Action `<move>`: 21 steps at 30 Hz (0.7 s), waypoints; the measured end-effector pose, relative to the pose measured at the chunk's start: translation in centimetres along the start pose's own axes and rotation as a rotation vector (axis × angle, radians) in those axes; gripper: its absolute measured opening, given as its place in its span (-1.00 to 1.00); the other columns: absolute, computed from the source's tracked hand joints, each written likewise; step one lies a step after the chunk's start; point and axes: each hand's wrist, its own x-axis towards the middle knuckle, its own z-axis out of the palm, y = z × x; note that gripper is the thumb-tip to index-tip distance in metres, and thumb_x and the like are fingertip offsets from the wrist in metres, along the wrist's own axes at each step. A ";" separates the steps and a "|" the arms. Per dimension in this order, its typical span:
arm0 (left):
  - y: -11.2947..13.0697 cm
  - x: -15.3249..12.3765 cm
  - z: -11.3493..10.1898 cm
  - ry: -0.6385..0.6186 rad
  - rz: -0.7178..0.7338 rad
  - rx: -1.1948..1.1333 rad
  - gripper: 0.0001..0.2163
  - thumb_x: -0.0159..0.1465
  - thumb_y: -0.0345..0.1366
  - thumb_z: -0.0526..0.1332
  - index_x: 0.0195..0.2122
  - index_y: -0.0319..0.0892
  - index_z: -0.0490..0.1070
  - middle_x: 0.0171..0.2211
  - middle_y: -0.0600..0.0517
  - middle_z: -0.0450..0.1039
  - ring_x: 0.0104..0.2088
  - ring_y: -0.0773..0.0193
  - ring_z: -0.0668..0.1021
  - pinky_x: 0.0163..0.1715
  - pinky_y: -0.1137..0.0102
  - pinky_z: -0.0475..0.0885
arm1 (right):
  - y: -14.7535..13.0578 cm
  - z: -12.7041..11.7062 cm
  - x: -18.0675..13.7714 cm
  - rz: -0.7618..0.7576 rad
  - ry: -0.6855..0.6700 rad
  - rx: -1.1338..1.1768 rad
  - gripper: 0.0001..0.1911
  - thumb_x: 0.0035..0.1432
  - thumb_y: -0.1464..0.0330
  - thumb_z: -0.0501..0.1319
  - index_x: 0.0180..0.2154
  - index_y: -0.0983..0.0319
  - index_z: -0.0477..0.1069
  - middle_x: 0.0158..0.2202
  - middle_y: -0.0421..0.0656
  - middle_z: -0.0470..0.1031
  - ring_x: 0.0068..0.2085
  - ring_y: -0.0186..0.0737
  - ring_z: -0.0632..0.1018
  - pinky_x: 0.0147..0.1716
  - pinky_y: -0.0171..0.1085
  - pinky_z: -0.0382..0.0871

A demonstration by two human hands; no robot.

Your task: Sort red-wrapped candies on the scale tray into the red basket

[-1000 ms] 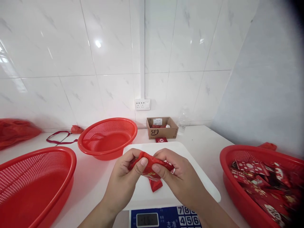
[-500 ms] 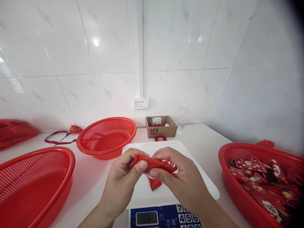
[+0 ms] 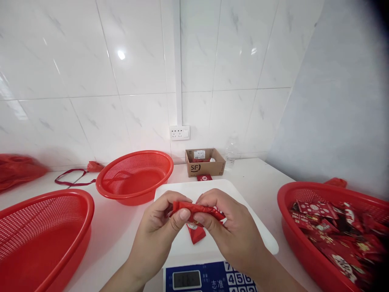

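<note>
My left hand (image 3: 158, 231) and my right hand (image 3: 232, 229) both pinch a small red packet (image 3: 194, 209) between thumbs and fingers, just above the white platform of a scale (image 3: 255, 227). Another red packet (image 3: 196, 234) hangs or lies just beneath them over the platform. The scale's blue panel with its display (image 3: 187, 279) and number keys sits at the bottom edge, between my forearms.
A red basket (image 3: 306, 247) at the right holds several red packets. Two red baskets stand at the left (image 3: 60, 239) and behind the scale (image 3: 135, 176). A cardboard box (image 3: 206, 162), one red packet (image 3: 204, 177), a clear bottle (image 3: 231, 151) and red bags (image 3: 18, 168) sit by the tiled wall.
Both hands keep hold of the red packet and have flattened it slightly between the fingers. The view has shifted a little.
</note>
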 end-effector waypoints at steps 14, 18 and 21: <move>-0.5 -0.1 -0.3 0.055 0.042 -0.065 -0.87 0.22 -0.19 0.33 -0.26 -0.09 0.55 -0.34 0.05 0.47 -0.32 0.31 0.47 -0.31 0.50 0.42 | -0.3 0.3 0.1 0.063 0.066 0.058 -0.91 0.15 0.31 0.29 -0.39 0.16 0.43 -0.44 -0.27 0.51 -0.41 -0.31 0.52 -0.41 -0.35 0.39; -0.8 -0.1 -0.5 0.095 0.083 -0.052 -0.85 0.22 -0.18 0.33 -0.25 -0.11 0.55 -0.30 0.01 0.49 -0.30 0.27 0.49 -0.29 0.44 0.43 | -0.2 0.0 0.3 0.021 0.102 0.085 -0.90 0.14 0.30 0.31 -0.26 0.13 0.48 -0.33 -0.24 0.55 -0.32 -0.27 0.55 -0.34 -0.33 0.45; -0.6 -0.1 -0.5 0.123 0.081 -0.056 -0.83 0.22 -0.15 0.32 -0.26 -0.12 0.55 -0.29 0.00 0.49 -0.28 0.25 0.51 -0.27 0.43 0.44 | -0.1 -0.1 0.2 -0.067 0.120 0.093 -0.94 0.23 0.36 0.22 -0.29 0.13 0.49 -0.35 -0.24 0.55 -0.33 -0.31 0.55 -0.35 -0.36 0.45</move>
